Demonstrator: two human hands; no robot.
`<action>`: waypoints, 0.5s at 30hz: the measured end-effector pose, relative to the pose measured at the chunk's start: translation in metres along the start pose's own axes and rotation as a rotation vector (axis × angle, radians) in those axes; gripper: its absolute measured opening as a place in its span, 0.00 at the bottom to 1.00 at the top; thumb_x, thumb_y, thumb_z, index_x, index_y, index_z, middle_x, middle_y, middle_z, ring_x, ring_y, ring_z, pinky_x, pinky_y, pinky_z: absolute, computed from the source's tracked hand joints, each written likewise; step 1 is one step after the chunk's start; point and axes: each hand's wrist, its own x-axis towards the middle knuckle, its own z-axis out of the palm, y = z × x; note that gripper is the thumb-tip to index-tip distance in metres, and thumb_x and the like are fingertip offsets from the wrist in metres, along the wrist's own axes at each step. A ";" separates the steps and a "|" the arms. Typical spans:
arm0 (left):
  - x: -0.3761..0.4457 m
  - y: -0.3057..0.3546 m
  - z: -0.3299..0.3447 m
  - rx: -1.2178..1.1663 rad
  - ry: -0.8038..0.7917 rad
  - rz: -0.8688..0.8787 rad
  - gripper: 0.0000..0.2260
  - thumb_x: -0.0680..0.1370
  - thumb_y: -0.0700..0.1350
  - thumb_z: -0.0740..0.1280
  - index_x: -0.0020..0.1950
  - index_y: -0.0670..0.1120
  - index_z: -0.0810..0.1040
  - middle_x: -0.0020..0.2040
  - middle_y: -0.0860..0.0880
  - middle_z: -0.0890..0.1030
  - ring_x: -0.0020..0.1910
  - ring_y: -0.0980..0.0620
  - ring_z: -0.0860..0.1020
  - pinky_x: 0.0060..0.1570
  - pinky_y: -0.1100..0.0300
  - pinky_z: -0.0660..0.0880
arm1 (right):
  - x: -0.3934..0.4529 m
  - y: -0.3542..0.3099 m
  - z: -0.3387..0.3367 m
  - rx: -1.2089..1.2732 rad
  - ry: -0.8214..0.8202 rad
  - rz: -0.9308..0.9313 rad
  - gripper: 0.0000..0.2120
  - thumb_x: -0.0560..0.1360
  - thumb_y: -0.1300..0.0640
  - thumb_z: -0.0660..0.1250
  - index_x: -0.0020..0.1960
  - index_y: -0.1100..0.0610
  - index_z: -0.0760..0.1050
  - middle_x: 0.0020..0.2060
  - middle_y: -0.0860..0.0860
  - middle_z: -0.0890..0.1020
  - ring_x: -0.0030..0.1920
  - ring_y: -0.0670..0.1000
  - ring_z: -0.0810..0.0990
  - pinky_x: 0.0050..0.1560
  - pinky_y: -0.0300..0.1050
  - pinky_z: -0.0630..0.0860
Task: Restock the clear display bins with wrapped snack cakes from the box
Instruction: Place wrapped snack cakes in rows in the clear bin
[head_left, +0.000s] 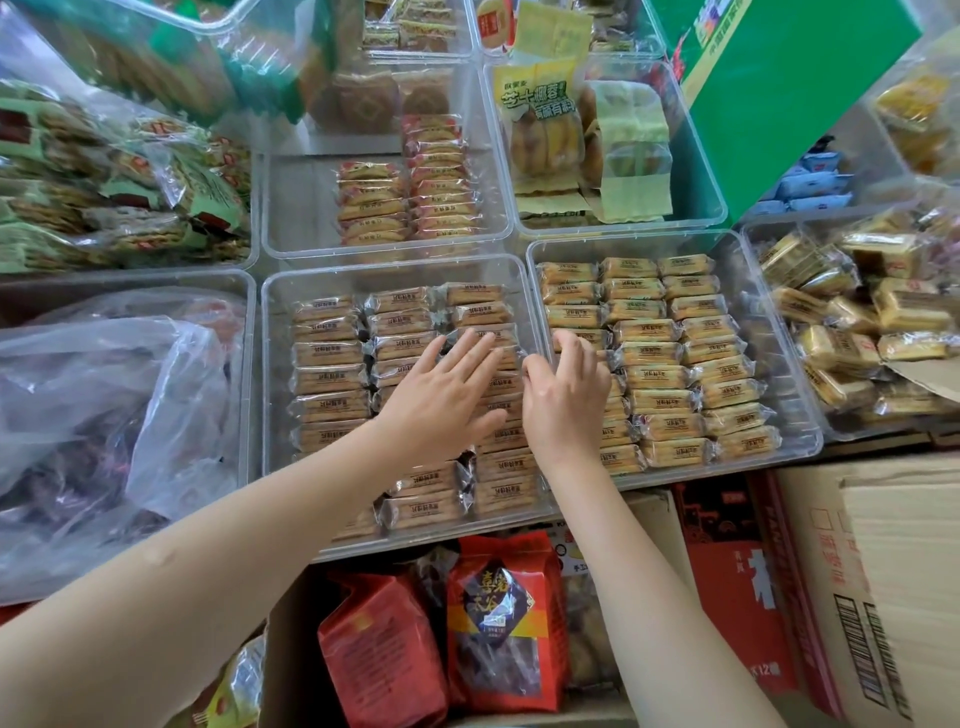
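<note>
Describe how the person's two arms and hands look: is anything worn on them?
Both forearms are bare up to the frame edge, with no sleeve in view. The left hand and the right hand wear no gloves. No ring, watch or bracelet shows on either one. The fingernails look short and unpainted.

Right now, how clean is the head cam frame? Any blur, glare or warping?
Head view: centre sharp, with both hands and the wrapped snack cakes crisp; top-left bin smeared and soft; wide-angle bowing bends the clear bin rims toward the edges; mild sheen on the plastic bag at left; lighting even, no hard shadows.
</note>
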 end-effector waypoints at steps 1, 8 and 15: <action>0.004 0.000 0.002 0.024 -0.018 0.003 0.35 0.83 0.65 0.47 0.83 0.47 0.43 0.83 0.48 0.41 0.81 0.50 0.36 0.78 0.48 0.35 | 0.000 -0.002 -0.003 -0.030 -0.024 0.008 0.03 0.75 0.62 0.72 0.49 0.58 0.81 0.63 0.61 0.76 0.65 0.61 0.72 0.55 0.60 0.73; 0.010 -0.004 0.013 0.078 -0.068 0.001 0.35 0.82 0.66 0.45 0.83 0.48 0.42 0.82 0.49 0.39 0.81 0.50 0.37 0.79 0.46 0.37 | 0.005 -0.011 -0.017 -0.178 -0.258 0.017 0.11 0.82 0.58 0.59 0.60 0.53 0.77 0.77 0.60 0.62 0.77 0.65 0.57 0.71 0.68 0.58; 0.007 -0.003 0.014 0.081 -0.057 0.007 0.36 0.82 0.67 0.43 0.83 0.47 0.40 0.82 0.48 0.38 0.80 0.49 0.35 0.78 0.44 0.36 | 0.002 -0.008 0.000 -0.054 -0.094 0.036 0.03 0.76 0.64 0.69 0.45 0.60 0.81 0.64 0.62 0.76 0.66 0.64 0.72 0.57 0.62 0.73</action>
